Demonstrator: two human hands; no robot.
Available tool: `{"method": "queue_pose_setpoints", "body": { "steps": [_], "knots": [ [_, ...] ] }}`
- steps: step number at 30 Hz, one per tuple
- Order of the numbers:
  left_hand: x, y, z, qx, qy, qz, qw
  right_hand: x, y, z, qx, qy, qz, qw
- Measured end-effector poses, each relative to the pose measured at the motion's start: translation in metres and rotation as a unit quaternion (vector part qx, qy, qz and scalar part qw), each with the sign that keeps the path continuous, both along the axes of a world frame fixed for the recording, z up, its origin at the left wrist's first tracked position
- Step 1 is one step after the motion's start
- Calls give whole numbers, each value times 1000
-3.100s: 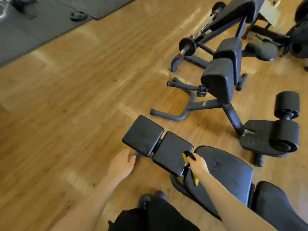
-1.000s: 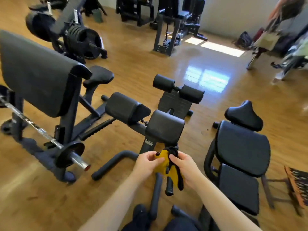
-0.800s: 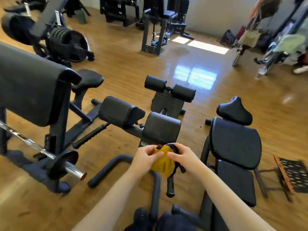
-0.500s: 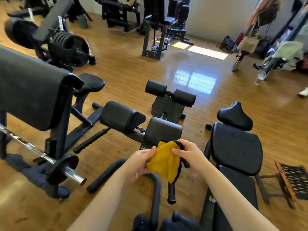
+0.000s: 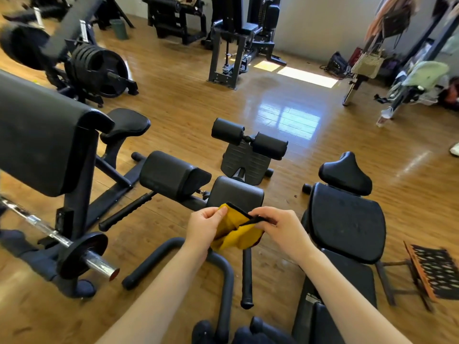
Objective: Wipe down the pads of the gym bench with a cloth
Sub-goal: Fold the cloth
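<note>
Yellow cloth (image 5: 236, 234) low in centre frame, pinched between left hand (image 5: 206, 227) and right hand (image 5: 278, 227). Nearest bench pad (image 5: 236, 193) just above, closer to right hand. Untouched yet.

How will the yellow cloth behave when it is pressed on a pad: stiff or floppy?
Probably floppy: the yellow cloth sags in folds between the left hand and right hand. It looks light, pinched by fingertips only. Its fuzzy surface should grip, not slide.
</note>
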State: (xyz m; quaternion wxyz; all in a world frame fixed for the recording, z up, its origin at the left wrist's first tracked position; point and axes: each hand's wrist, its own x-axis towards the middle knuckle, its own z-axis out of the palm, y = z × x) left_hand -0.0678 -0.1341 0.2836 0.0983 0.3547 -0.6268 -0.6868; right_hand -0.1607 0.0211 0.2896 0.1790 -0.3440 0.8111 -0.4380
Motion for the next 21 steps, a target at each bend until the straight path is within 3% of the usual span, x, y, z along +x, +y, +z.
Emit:
{"method": "queue_pose_setpoints", "body": {
  "steps": [5, 9, 12, 15, 18, 21],
  "knots": [
    [-2, -10, -6, 56, -17, 99, 993, -17, 5, 7, 19, -25, 29, 999],
    [-5, -10, -2, 66, -6, 54, 996, -27, 8, 8, 115, -87, 156, 977],
    [-6, -7, 5, 63, 38, -60, 995, -28, -1, 3, 56, -99, 99, 989],
    [-7, -7, 9, 3, 51, -149, 988, -31, -17, 6, 6, -151, 53, 987],
    [-6, -13, 12, -13, 56, -142, 988, -37, -28, 10, 11, -122, 81, 989],
    [-3, -23, 15, -12, 54, -114, 992, -36, -34, 13, -25, -103, 42, 993]
  ]
}}
